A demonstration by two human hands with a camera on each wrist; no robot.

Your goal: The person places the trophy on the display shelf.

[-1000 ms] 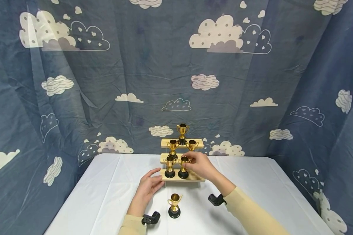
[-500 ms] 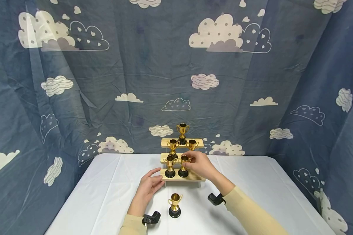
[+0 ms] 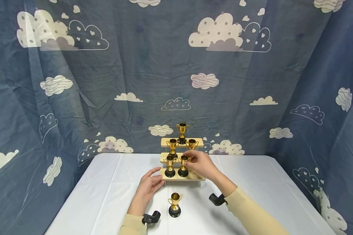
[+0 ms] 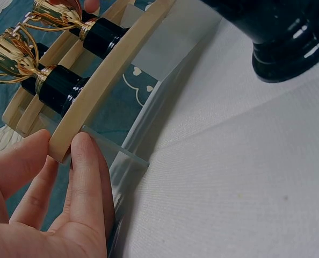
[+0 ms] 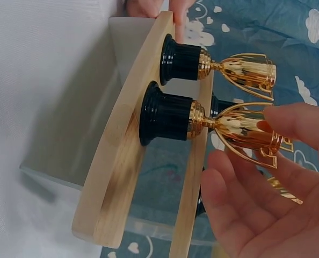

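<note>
A three-step display stand with wooden shelves (image 3: 194,176) stands on the white table. My left hand (image 3: 147,187) pinches the left end of its lowest shelf (image 4: 103,80), thumb above and fingers below. With my right hand (image 3: 199,163) I grip the cup of a small gold trophy (image 5: 170,115), whose black base sits on that lowest shelf. To its left stands a second trophy (image 3: 170,168). Two more trophies, one of them a trophy (image 3: 172,145) at left, are on the middle shelf, partly hidden. A single trophy (image 3: 182,130) tops the stand.
Another gold trophy (image 3: 175,205) stands upright on the white table (image 3: 111,195), in front of the stand and between my forearms. A blue cloud-patterned curtain (image 3: 153,65) hangs behind the table and along both sides.
</note>
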